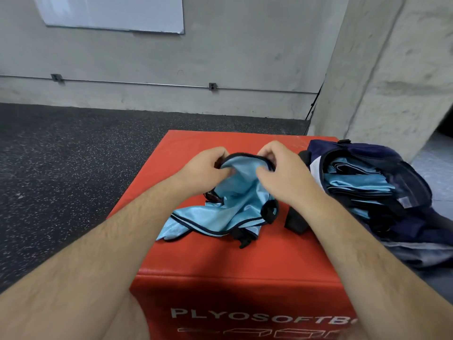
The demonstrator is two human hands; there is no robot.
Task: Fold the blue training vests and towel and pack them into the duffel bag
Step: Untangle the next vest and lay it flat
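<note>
A light blue training vest (220, 212) with dark trim lies crumpled on the red plyo box (220, 263). My left hand (206, 170) and my right hand (279, 173) both pinch its dark-edged upper hem, lifting that end off the box. The navy duffel bag (392, 192) lies open at the right edge of the box, with folded blue vests (355, 182) stacked inside. A black strap piece (296, 222) of the bag rests on the box beside my right forearm.
The box stands on dark speckled rubber flooring (61, 180). A concrete wall (171, 65) with a conduit pipe runs behind, and a concrete pillar (392, 69) rises at the right behind the bag. A whiteboard (110, 13) hangs on the wall.
</note>
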